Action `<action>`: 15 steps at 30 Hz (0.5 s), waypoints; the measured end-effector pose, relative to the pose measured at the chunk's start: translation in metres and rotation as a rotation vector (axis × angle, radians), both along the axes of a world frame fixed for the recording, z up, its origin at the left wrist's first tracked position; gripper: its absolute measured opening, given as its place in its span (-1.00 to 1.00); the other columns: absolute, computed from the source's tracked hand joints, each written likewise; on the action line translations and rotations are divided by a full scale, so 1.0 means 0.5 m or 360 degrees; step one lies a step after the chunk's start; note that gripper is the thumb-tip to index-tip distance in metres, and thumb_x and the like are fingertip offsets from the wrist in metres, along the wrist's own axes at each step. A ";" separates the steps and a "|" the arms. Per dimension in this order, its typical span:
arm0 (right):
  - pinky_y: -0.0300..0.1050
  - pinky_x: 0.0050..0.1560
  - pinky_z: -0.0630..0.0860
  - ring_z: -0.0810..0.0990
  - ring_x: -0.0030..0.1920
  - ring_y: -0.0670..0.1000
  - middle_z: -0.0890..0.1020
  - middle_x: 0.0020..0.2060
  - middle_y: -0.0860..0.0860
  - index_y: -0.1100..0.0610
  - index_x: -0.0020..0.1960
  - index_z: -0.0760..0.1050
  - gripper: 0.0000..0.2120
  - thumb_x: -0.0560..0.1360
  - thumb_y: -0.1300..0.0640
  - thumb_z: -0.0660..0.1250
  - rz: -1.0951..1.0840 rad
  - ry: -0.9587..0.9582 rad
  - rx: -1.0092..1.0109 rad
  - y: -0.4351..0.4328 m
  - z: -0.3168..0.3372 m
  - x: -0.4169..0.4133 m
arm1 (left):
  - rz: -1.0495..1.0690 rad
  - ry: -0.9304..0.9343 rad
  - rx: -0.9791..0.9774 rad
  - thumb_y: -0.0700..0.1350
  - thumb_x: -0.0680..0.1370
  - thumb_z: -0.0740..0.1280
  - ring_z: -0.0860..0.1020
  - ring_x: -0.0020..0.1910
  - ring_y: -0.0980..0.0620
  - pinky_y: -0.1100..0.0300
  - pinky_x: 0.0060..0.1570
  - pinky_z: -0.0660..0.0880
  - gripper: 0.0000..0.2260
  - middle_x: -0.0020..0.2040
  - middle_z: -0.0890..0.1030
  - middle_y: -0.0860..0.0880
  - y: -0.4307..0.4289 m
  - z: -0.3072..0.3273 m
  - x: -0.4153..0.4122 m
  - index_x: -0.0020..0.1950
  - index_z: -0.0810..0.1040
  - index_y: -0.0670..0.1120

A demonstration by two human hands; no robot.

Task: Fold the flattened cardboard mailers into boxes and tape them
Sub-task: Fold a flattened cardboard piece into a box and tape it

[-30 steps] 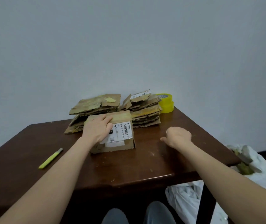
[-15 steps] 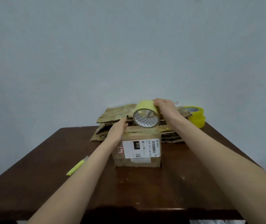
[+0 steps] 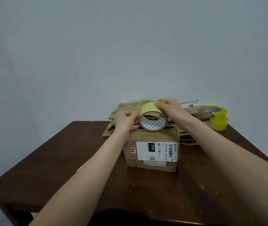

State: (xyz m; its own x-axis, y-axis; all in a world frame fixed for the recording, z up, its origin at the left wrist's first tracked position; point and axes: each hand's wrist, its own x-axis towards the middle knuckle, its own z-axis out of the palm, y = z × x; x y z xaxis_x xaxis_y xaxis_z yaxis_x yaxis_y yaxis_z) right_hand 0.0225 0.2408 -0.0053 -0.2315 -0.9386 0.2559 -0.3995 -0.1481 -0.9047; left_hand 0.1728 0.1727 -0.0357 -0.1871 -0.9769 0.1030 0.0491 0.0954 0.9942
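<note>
I see the tape roll (image 3: 152, 119) standing on its edge on top of the box (image 3: 152, 150). Its round hole faces me, so its middle line runs from me toward the wall (image 3: 130, 46).

My right hand (image 3: 167, 108) comes over the top of the roll, and its fingers (image 3: 158, 104) curl down on the yellow band and grip it. My left hand (image 3: 125, 121) is at the roll's left side. Its fingers (image 3: 130, 114) are curled tight and pinch at the roll's edge. I cannot tell if they hold a loose end of tape.

The box sits near the middle of the desk (image 3: 65, 168), with its long side going left to right. A white label (image 3: 156, 151) faces me.

Just behind the box lie flat mailers (image 3: 125, 108) in messy piles. Two more yellow rolls (image 3: 218, 118) are stacked at the far right. The desk is dark brown wood with little scratches. The wall is plain and pale.
</note>
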 end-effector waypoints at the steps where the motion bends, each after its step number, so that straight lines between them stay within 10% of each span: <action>1: -0.17 -0.14 0.49 0.58 -0.05 -0.02 0.61 -0.06 -0.02 0.06 0.04 0.53 -0.80 0.58 -0.05 0.25 0.0063 0.0111 0.0000 0.002 -0.002 -0.002 | 0.0040 -0.0049 -0.0028 -0.13 0.49 0.45 0.64 -0.31 0.03 0.20 -0.34 0.60 -0.86 -0.15 0.68 -0.18 -0.002 -0.006 -0.002 -0.15 0.62 -0.20; 5: -0.21 0.08 0.38 0.49 0.13 -0.13 0.57 0.14 -0.14 -0.02 0.25 0.54 -0.66 0.53 -0.11 0.32 0.0178 0.0514 -0.0082 -0.001 -0.008 -0.004 | 0.0226 -0.0355 -0.0243 -0.12 0.49 0.39 0.46 -0.59 0.17 0.31 -0.54 0.39 -0.76 -0.48 0.58 0.01 -0.005 -0.027 0.000 -0.39 0.56 -0.08; 15: -0.07 0.10 0.47 0.48 0.16 -0.01 0.57 0.20 -0.03 -0.04 0.15 0.60 -0.66 0.46 -0.18 0.37 0.0126 0.1073 0.0085 -0.046 0.014 0.019 | 0.0424 -0.0463 -0.0235 -0.20 0.49 0.34 0.38 -0.47 0.10 0.22 -0.38 0.31 -0.70 -0.42 0.54 0.01 -0.055 -0.023 0.064 -0.46 0.48 -0.10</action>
